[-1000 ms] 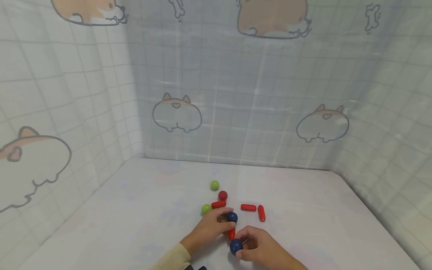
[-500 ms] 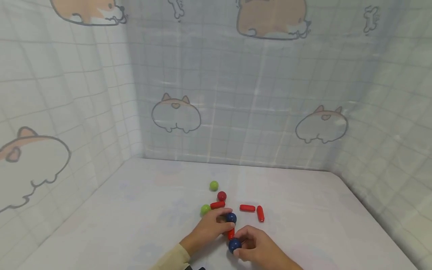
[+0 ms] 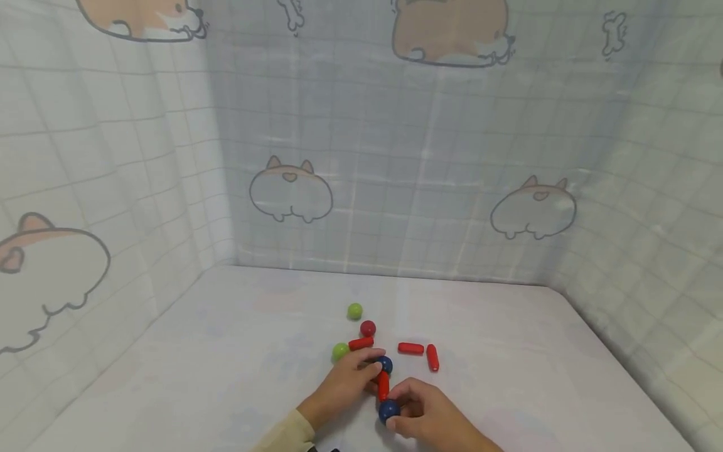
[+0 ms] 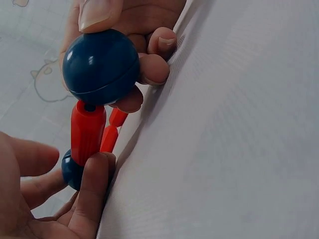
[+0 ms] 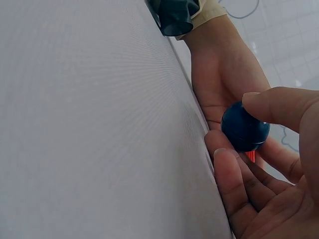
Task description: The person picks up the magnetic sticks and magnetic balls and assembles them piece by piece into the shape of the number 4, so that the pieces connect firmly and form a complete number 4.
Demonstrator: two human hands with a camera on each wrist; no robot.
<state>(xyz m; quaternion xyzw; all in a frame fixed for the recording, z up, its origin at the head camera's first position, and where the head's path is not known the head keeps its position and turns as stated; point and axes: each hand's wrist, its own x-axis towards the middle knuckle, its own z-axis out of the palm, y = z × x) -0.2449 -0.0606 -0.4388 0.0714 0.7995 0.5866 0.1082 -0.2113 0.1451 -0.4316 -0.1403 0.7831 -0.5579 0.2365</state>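
Left hand point(image 3: 344, 380) has drawn its thumb back off the red rod point(image 3: 383, 385), its fingers curling round the far blue ball point(image 3: 386, 365), probably for steadying it, while the right hand point(image 3: 428, 411) pinches the near blue ball point(image 3: 388, 412) at the rod's near end.

Out across the pale table point(image 3: 226, 345) we go, faint pastel blotches on its top, and at the back sits the far green ball point(image 3: 354, 311)! Nearer, slightly right, the red ball point(image 3: 368, 328); just in front, the left red stick point(image 3: 361, 343) lies crosswise, the near green ball point(image 3: 341, 352) right beside its left end. Over right, the crosswise red stick point(image 3: 410, 348), the lengthwise red stick point(image 3: 432, 357) close by its tip. The far blue ball point(image 3: 386, 365), middle red stick point(image 3: 383, 385) and near blue ball point(image 3: 388, 410) line up, though whether they touch down is hard to call.
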